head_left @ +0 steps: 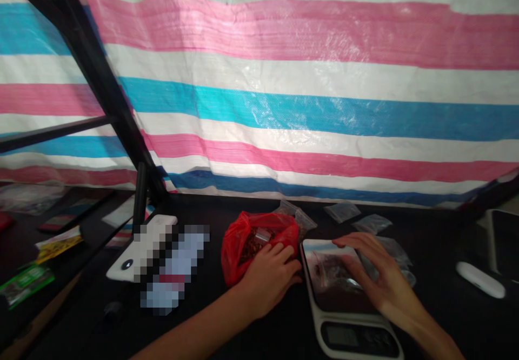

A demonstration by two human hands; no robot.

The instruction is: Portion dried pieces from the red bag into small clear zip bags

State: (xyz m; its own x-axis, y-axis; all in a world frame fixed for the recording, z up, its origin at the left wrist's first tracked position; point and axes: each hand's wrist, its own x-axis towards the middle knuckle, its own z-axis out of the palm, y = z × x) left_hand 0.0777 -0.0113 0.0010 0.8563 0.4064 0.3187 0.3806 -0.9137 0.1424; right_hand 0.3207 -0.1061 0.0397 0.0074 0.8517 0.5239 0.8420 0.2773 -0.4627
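A red plastic bag (233,249) stands with its mouth spread, and small brown pieces (251,244) and a bit of clear plastic show inside. My left hand (270,276) lies on the bag's near right side, its fingers bent over the rim; the fingertips are partly hidden. Right of the bag is a kitchen scale (316,317) with a shiny square plate and a display at the front. On the plate lies a clear zip bag (332,271) with something small and dark in it. Above it hovers my right hand (379,273), thumb and fingers apart.
Several clear zip bags (343,211) lie behind and beside the scale. A white oval case (480,280) sits at the right. On the left are a white device (162,227), a green packet (28,283), a yellow packet (60,245) and a black frame post (101,90). Striped sheeting (304,117) hangs behind.
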